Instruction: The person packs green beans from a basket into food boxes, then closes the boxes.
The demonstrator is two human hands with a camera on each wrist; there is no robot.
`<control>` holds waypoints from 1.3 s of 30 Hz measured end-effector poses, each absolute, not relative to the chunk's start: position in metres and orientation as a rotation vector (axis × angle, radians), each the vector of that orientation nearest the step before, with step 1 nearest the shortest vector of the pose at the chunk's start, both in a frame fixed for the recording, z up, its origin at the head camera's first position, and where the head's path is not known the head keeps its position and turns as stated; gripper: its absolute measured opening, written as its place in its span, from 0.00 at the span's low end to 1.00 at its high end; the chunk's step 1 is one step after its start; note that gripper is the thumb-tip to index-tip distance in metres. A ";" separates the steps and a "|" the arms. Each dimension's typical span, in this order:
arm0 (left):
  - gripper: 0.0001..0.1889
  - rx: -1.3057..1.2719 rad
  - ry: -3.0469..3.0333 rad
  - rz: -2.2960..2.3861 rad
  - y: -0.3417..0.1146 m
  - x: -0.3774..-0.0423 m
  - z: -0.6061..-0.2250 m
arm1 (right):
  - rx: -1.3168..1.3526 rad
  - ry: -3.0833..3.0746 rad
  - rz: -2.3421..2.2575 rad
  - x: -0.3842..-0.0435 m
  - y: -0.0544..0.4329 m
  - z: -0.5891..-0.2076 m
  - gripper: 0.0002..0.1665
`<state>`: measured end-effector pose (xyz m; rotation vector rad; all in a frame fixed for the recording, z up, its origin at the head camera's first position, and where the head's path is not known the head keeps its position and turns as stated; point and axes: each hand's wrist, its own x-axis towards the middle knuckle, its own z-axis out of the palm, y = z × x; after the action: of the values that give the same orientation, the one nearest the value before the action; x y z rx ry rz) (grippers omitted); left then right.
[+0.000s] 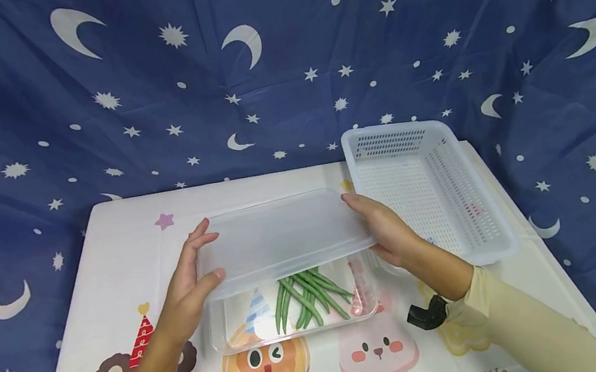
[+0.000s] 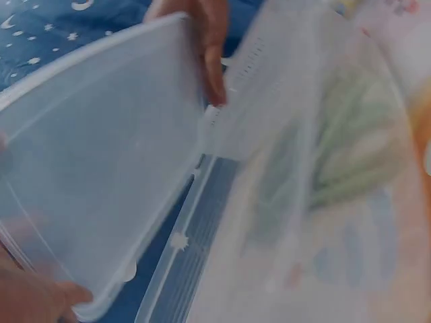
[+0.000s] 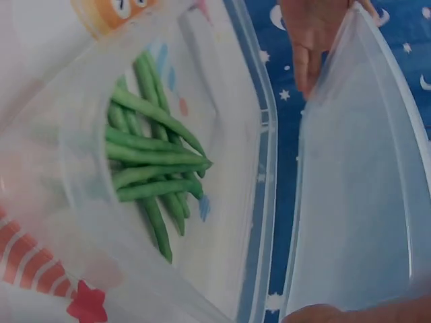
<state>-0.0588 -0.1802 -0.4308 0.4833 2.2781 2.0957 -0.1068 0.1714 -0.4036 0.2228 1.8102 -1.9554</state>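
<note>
Both hands hold a frosted plastic lid (image 1: 282,233) by its two short ends, apart from and above a clear plastic container (image 1: 218,330). My left hand (image 1: 188,286) pinches the left end, with the thumb on top near the front corner. My right hand (image 1: 388,227) grips the right end, its thumb on the lid's upper face and its other fingers mostly hidden. Several green beans (image 1: 309,300) lie in the container, piled crosswise in the right wrist view. From the head view, the lid hides the container's back part. A gap shows between lid and container rim (image 3: 262,155).
A white perforated basket (image 1: 485,203) stands at the table's back right, close to the right hand. The white tablecloth (image 1: 128,250) carries printed cartoon figures. Behind the table hangs a dark blue cloth (image 1: 276,41) with moons and stars.
</note>
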 end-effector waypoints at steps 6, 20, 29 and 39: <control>0.39 0.794 2.488 1.850 -0.193 -0.048 -0.443 | -0.091 2.236 -1.615 -0.083 0.171 -0.407 0.45; 0.59 1.024 2.683 1.325 -0.215 -0.019 -0.480 | -0.539 2.562 -1.049 -0.027 0.175 -0.430 0.86; 0.53 1.135 2.748 1.273 -0.208 -0.025 -0.496 | -0.494 2.687 -0.988 -0.018 0.173 -0.448 0.85; 0.50 1.125 2.777 1.217 -0.205 -0.037 -0.499 | -0.494 2.700 -1.035 -0.024 0.175 -0.457 0.81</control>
<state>-0.0371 -0.2051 -0.4986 1.1252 2.7770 1.2169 -0.0237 0.1748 -0.4574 -0.4941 2.7004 -1.0354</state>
